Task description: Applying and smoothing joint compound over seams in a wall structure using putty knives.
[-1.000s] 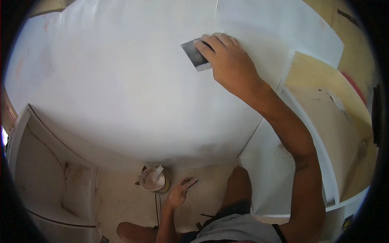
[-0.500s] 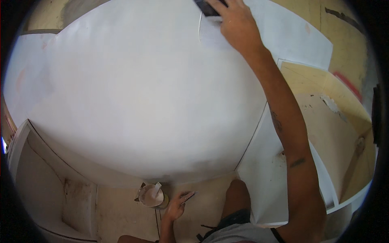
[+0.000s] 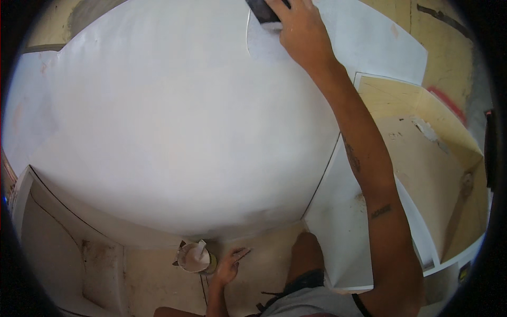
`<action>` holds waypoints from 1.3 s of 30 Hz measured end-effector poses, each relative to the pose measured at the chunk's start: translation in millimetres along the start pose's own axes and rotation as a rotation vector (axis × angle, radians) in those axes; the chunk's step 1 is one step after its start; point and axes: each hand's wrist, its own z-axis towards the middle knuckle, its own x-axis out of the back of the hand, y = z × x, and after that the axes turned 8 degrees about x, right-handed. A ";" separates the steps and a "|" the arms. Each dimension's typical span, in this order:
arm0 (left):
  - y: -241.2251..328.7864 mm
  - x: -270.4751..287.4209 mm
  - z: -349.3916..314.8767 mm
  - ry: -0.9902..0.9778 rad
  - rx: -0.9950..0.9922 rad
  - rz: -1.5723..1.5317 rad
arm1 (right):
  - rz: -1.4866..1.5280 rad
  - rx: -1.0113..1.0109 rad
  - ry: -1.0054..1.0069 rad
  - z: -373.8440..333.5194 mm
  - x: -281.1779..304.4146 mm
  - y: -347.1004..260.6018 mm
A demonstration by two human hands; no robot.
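My right hand [image 3: 305,33] is at the top of the view, its arm stretched far up and forward. Its fingers close on a black flat spreader [image 3: 264,11], partly cut off by the upper edge. The spreader rests against a big white panel [image 3: 174,116], with a smeared whitish patch [image 3: 269,45] and a raised line of paste beside it. Low in the middle, my left hand [image 3: 228,268] has fingers stretched out, pale residue on them; I make out nothing held. Just left of it stands an open tub [image 3: 203,265] of pinkish-white paste with a light-handled tool [image 3: 200,249] in it.
On the right is an open plywood compartment [image 3: 422,153] with a white rim. A white side panel [image 3: 338,232] adjoins the big panel. At lower left is another boxy recess [image 3: 58,227]. My bent knee [image 3: 306,251] is right of the left hand, above the beige floor [image 3: 153,274].
The view has shifted slightly. My right hand and the spreader sit a little lower and further left in the picture, still at the panel. The left hand stays beside the tub.
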 end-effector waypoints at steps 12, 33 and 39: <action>-4.1 0.5 -7.8 -0.022 0.090 0.070 | 0.067 -0.117 -0.011 12.7 6.2 6.3; 23.7 -4.9 -13.2 0.039 0.030 0.024 | 0.085 0.054 -0.325 -97.6 24.7 -81.9; 12.9 -7.9 -16.1 -0.002 0.028 0.095 | -0.005 -0.113 0.000 -37.2 40.4 -2.2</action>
